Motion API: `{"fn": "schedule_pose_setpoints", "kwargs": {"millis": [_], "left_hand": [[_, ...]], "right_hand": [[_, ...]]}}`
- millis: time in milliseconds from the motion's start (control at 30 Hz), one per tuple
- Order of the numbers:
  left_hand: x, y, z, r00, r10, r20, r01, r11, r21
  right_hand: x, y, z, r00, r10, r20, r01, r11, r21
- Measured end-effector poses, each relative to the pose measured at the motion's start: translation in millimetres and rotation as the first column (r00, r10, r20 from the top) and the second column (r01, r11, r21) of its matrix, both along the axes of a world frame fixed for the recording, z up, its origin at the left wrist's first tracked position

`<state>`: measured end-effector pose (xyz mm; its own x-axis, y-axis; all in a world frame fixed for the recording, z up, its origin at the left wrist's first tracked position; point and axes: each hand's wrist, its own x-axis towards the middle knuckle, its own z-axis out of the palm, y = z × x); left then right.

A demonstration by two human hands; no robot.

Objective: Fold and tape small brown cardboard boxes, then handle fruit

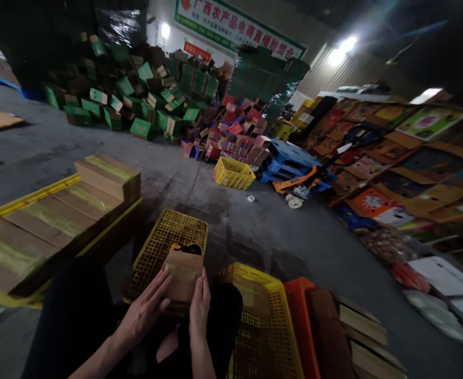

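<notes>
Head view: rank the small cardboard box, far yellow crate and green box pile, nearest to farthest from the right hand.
1. small cardboard box, touching the right hand, bottom centre.
2. far yellow crate, on the mid-floor.
3. green box pile, back left.

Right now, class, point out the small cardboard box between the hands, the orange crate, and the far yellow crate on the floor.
small cardboard box (184,275), head view, its front face.
orange crate (299,310), head view, its side wall.
far yellow crate (233,175), head view, its front wall.
</notes>
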<state>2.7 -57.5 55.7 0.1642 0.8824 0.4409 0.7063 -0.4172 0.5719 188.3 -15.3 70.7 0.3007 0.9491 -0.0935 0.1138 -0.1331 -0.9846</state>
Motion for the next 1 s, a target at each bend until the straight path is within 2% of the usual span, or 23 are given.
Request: {"fn": "schedule_pose_setpoints", "kwargs": {"millis": [100,200,333,433,533,600,700,833,1000], "left_hand": [[-1,-7,-1.4,0.998,0.051,-0.026,-0.051,0.998,0.027],[6,-5,3.0,0.992,0.102,-0.077,-0.100,0.995,0.025],[14,-6,7.6,0.990,0.115,-0.084,-0.116,0.993,0.003],[15,-10,6.9,0.993,0.105,-0.053,-0.105,0.994,-0.001],[12,-9,5.3,0.997,0.081,-0.007,-0.081,0.997,-0.009],[9,-8,4.5,0.999,0.043,0.028,-0.043,0.999,-0.011],[6,-6,2.4,0.999,0.002,0.042,-0.002,1.000,-0.003],[7,-5,-3.2,0.999,0.046,0.023,-0.047,0.999,0.020],[7,-2,-11.3,0.998,0.047,0.041,-0.049,0.998,0.037]], "right_hand": [[-2,3,-1.8,0.989,0.001,0.147,-0.009,0.999,0.052],[1,-4,-0.8,0.925,0.067,0.373,-0.108,0.990,0.091],[6,-29,-0.1,0.696,0.103,0.710,-0.256,0.960,0.111],[4,-44,3.4,0.520,0.077,0.851,-0.298,0.950,0.096],[-2,-41,12.2,0.396,0.074,0.915,-0.339,0.938,0.071],[-8,-30,19.4,0.346,0.097,0.933,-0.401,0.914,0.054],[-21,-11,29.3,0.317,0.147,0.937,-0.489,0.872,0.028],[-39,6,40.9,0.290,0.222,0.931,-0.563,0.826,-0.021],[-54,9,54.7,0.242,0.288,0.927,-0.552,0.826,-0.113]]}}
